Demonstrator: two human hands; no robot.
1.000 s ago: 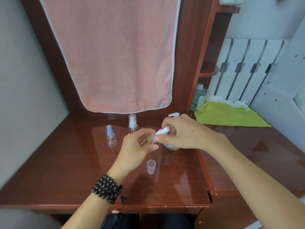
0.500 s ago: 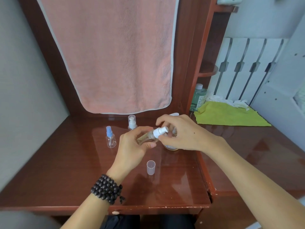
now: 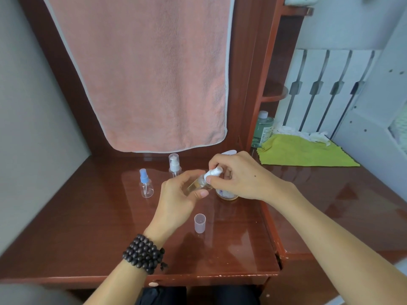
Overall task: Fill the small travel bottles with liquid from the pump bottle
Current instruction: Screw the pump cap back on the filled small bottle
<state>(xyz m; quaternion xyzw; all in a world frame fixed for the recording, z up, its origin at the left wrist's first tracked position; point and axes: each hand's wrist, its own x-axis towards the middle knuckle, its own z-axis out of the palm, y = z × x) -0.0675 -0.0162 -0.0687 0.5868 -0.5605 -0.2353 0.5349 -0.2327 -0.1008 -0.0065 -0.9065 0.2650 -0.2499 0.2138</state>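
Observation:
My left hand [image 3: 179, 194] grips a small clear travel bottle [image 3: 197, 185] holding yellowish liquid, tilted above the desk. My right hand [image 3: 236, 176] pinches that bottle's white spray top [image 3: 212, 173]. Behind my right hand stands the pump bottle [image 3: 226, 194], mostly hidden; only its base and a bit of white pump head show. A loose clear cap [image 3: 200, 223] stands on the desk in front of my hands. Two more small bottles stand at the back: one with a blue spray top [image 3: 146, 183], one with a white pump under a clear cap [image 3: 174, 165].
A pink towel [image 3: 145, 73] hangs over the back of the red-brown desk [image 3: 88, 227]. To the right, a green cloth [image 3: 304, 151], crumpled tissue [image 3: 308, 134] and a green-tinted bottle [image 3: 263, 128] lie on a side surface. A raised wooden edge [image 3: 273, 234] divides the two surfaces.
My right hand's fingers have shifted around the white spray top, and the small bottle sits slightly higher and more upright in my left hand. Nothing else on the desk moved.

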